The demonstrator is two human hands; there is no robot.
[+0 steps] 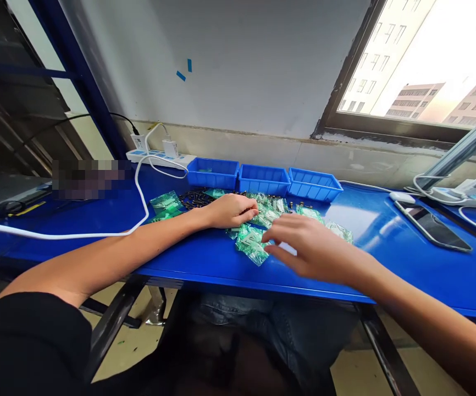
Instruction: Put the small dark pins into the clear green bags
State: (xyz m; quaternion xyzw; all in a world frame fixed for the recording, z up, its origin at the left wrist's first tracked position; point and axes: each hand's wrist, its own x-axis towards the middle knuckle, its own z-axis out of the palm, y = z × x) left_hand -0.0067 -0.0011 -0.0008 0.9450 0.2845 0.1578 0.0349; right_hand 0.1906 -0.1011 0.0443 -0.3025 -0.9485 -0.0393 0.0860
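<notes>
My left hand (232,211) rests over the pile, its fingers curled together; whatever they hold, if anything, is hidden. Close by, my right hand (310,245) hovers with thumb and fingers apart, next to a green-printed clear plastic packet (251,246) near the table's front. More such packets (265,212) lie heaped beyond and between my hands. Behind my left forearm, another green packet (166,204) lies beside a heap of dark screws (194,198). A few small brass-coloured pieces (291,204) stand behind the packets.
Three blue plastic bins (264,179) line the back of the blue table (390,269). A white power strip (184,159) with chargers sits at back left, and a white cable (137,190) crosses my left forearm's side. At right lies a phone (433,225).
</notes>
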